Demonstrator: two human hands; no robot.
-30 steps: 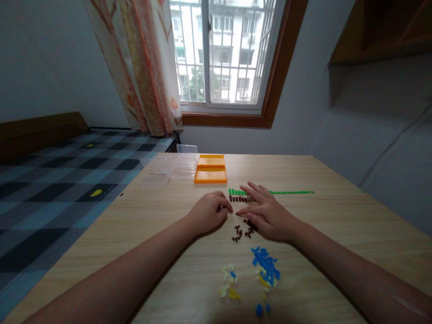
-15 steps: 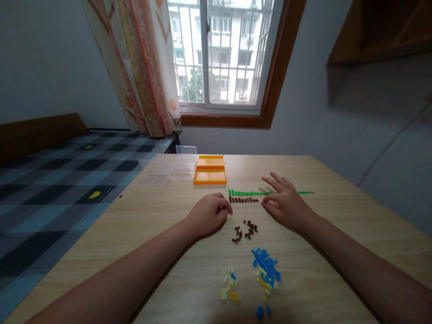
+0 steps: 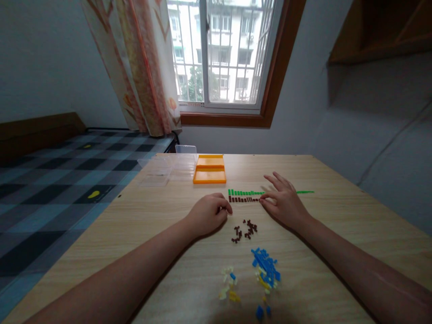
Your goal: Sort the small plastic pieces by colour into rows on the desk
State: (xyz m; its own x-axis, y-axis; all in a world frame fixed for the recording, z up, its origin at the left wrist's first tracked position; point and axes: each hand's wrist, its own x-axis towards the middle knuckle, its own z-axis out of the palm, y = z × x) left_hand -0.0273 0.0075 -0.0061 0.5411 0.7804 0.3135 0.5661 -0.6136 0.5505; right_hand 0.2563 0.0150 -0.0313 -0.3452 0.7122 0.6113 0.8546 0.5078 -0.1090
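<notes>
Loosely curled, my left hand (image 3: 209,213) rests on the table by the left end of two rows, with nothing seen in its fingers. My right hand (image 3: 283,200) pinches with thumb and forefinger at the right end of a row of small brown bricks (image 3: 241,200), its other fingers raised. The tiny brown brick in that pinch is mostly hidden by the fingertips. Just behind runs a longer row of green bricks (image 3: 243,193), partly covered by my right hand. Between my forearms lies a loose group of brown bricks (image 3: 250,229).
Nearer to me lie a heap of blue bricks (image 3: 266,263) and some yellow pieces (image 3: 234,296). An open orange case (image 3: 209,182) and clear plastic boxes (image 3: 158,173) stand at the back left of the wooden table (image 3: 182,279). A bed (image 3: 84,180) is beyond its left edge.
My right hand has shifted slightly left and away from me, bringing its pinching fingertips to the end of the brown row. My left hand has stayed put.
</notes>
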